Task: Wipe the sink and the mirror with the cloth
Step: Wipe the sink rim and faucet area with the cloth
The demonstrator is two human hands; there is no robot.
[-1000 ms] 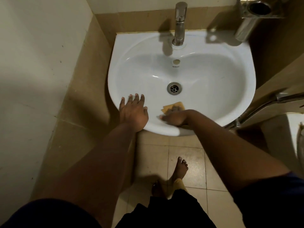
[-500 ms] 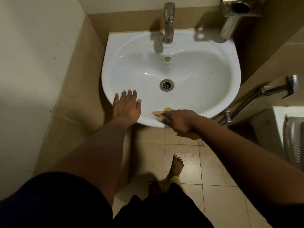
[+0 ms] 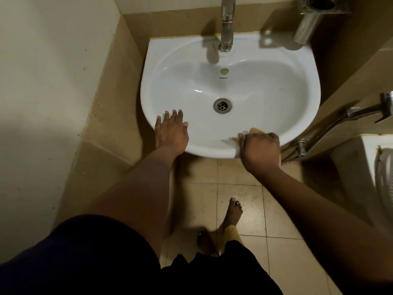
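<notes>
A white wall-hung sink fills the upper middle of the view, with a steel drain at its centre. My left hand rests flat on the sink's near left rim, fingers straight. My right hand grips a small yellow cloth against the near right rim; only a corner of the cloth shows past my knuckles. No mirror is in view.
A chrome tap stands at the sink's back. A steel holder hangs on the wall at the upper right. A spray hose and pipe run along the right wall beside a white toilet tank. Tiled floor and my bare foot lie below.
My right hand has slid the cloth to the right along the sink's front rim. My left hand has stayed on the left rim.
</notes>
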